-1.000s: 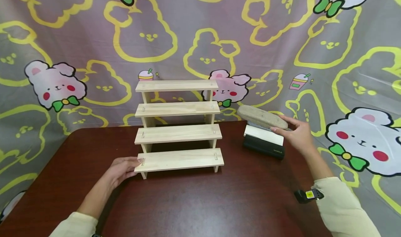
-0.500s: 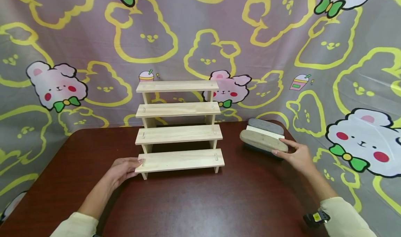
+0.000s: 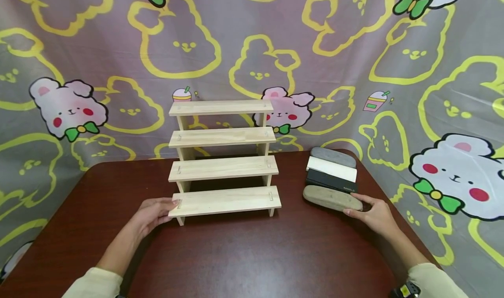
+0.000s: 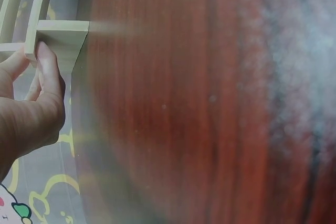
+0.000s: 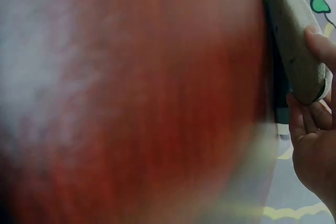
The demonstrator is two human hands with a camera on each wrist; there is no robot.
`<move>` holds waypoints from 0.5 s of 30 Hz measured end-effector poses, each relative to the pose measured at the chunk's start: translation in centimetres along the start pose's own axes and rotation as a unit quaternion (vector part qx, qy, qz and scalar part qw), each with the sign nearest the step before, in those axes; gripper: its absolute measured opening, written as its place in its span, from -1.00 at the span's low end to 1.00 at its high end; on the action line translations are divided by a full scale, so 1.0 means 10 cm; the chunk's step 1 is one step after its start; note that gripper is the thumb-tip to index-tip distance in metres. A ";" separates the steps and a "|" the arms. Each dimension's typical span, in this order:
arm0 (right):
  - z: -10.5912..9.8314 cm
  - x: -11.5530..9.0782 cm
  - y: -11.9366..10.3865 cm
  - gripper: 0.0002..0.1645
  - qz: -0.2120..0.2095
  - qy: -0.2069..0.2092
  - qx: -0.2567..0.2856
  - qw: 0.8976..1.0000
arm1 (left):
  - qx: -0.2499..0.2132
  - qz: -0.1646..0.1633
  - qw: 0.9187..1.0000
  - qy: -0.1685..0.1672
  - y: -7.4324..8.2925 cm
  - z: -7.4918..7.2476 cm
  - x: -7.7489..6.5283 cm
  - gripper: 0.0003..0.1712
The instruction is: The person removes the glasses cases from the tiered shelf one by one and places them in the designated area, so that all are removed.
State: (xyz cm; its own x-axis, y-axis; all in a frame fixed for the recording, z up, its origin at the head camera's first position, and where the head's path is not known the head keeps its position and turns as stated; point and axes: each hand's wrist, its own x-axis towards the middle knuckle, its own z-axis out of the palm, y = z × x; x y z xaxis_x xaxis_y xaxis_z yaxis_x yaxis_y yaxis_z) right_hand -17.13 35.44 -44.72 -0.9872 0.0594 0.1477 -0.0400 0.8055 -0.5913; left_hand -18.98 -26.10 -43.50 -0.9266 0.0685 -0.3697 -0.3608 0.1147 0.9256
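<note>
A beige glasses case lies at the near end of a row of cases on the right of the table. My right hand pinches its right end between thumb and fingers, as the right wrist view also shows. On the left, my left hand pinches the left end of the lowest board of a wooden step shelf. In the left wrist view the thumb is on one face of the board and the fingers are on the other. All the shelf's visible boards are bare.
Behind the beige case lie a black case, a white case and a grey case, close together. The dark red wooden table stretches in front of the shelf. A patterned curtain hangs right behind the table.
My right hand has brought the beige case from above the grey and white cases down and nearer, past the black one. The left hand and the shelf have stayed in place.
</note>
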 end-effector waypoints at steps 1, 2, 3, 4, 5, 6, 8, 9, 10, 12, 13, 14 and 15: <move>0.02 0.00 0.01 -0.22 -0.005 0.004 -0.005 1.000 | 0.000 0.000 1.000 0.000 0.00 0.00 0.00 -0.32; 0.03 0.00 0.02 -0.22 -0.014 0.009 -0.010 1.000 | 0.000 0.000 1.000 0.000 0.00 -0.01 -0.01 -0.32; 0.04 0.00 0.03 -0.23 -0.026 0.015 -0.015 0.999 | 0.000 0.000 1.000 0.000 0.00 -0.01 -0.01 -0.32; 0.05 0.00 0.04 -0.23 -0.041 0.021 -0.022 0.999 | -0.001 0.000 1.000 -0.001 0.00 -0.01 -0.01 -0.32; 0.06 0.00 0.04 -0.24 -0.057 0.028 -0.029 0.998 | -0.002 -0.001 1.000 0.000 0.00 -0.01 -0.01 -0.31; 0.07 0.01 0.05 -0.24 -0.073 0.034 -0.037 0.996 | -0.002 -0.001 1.000 0.000 0.00 -0.01 -0.01 -0.31; 0.07 0.02 0.05 -0.23 -0.099 0.037 -0.051 0.993 | -0.004 -0.001 1.000 0.000 -0.01 -0.02 -0.01 -0.30; 0.08 0.02 0.05 -0.22 -0.106 0.034 -0.057 0.992 | -0.004 0.000 1.000 -0.001 -0.01 -0.02 -0.01 -0.30; 0.08 0.02 0.05 -0.21 -0.111 0.032 -0.062 0.991 | -0.005 0.001 1.000 -0.002 -0.01 -0.03 -0.01 -0.30; 0.09 0.03 0.05 -0.20 -0.113 0.023 -0.072 0.991 | -0.007 0.001 1.000 0.000 -0.01 -0.03 -0.01 -0.31; 0.09 0.04 0.05 -0.19 -0.112 0.018 -0.076 0.991 | -0.006 0.001 1.000 0.001 -0.01 -0.03 -0.01 -0.32; 0.09 0.04 0.04 -0.19 -0.112 0.014 -0.079 0.991 | -0.005 0.000 1.000 0.002 -0.01 -0.03 -0.02 -0.32; 0.10 0.04 0.04 -0.18 -0.112 0.011 -0.081 0.990 | -0.003 -0.002 1.000 0.004 -0.01 -0.03 -0.02 -0.32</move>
State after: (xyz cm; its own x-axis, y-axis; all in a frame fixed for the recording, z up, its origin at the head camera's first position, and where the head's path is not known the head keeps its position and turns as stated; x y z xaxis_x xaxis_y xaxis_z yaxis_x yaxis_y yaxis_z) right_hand -17.71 35.23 -45.68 -0.9529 -0.1206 0.2784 -0.2306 0.8842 -0.4062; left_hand -18.80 -26.39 -43.53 -0.9263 0.0604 -0.3719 -0.3643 0.1081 0.9250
